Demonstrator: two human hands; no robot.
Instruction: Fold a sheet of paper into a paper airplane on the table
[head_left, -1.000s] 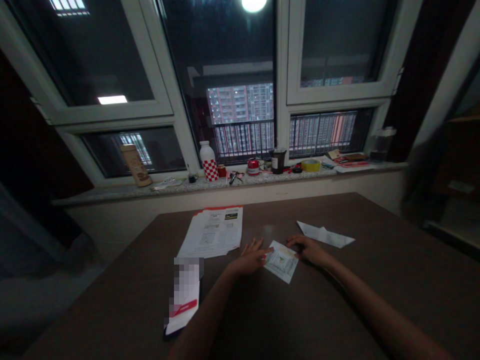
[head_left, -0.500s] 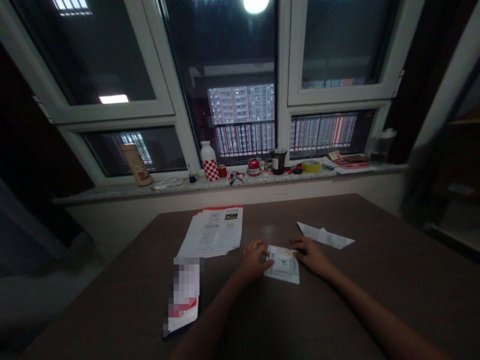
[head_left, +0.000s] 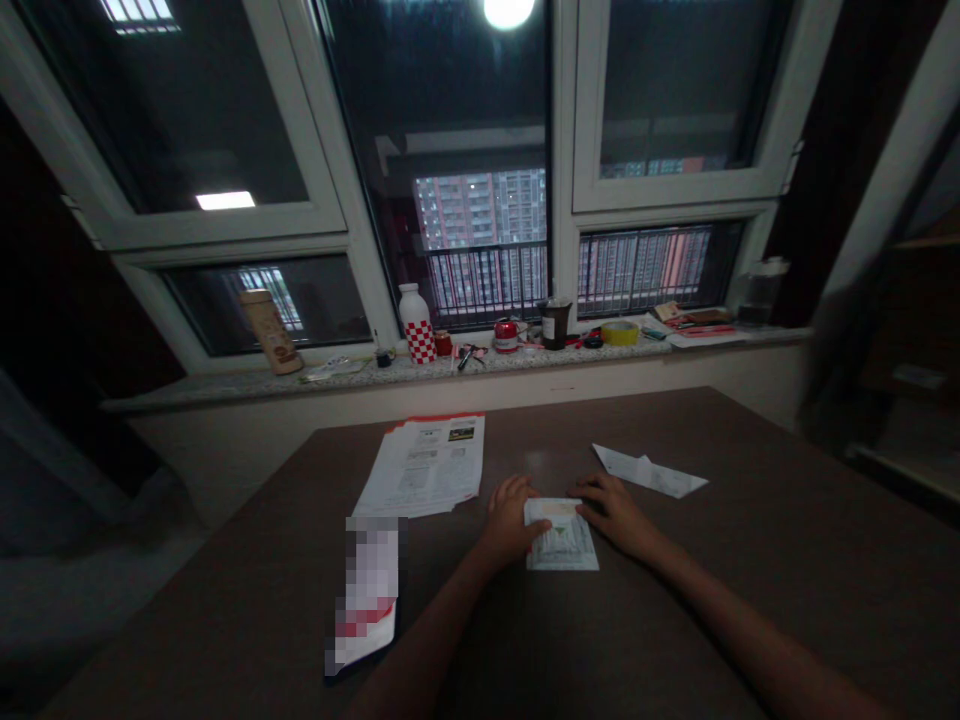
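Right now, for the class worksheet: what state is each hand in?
Left hand: open, pressed against the folded white paper, not gripping it.
Right hand: open, resting on that paper's right edge.

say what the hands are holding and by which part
The left hand and right hand press the printed paper sheet flat at its side edges; no lifting grip shows.

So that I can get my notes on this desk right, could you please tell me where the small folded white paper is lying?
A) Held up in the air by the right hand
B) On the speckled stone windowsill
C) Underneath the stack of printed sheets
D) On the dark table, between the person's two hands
D. The small folded white paper lies flat on the dark brown table, between the left hand and the right hand.
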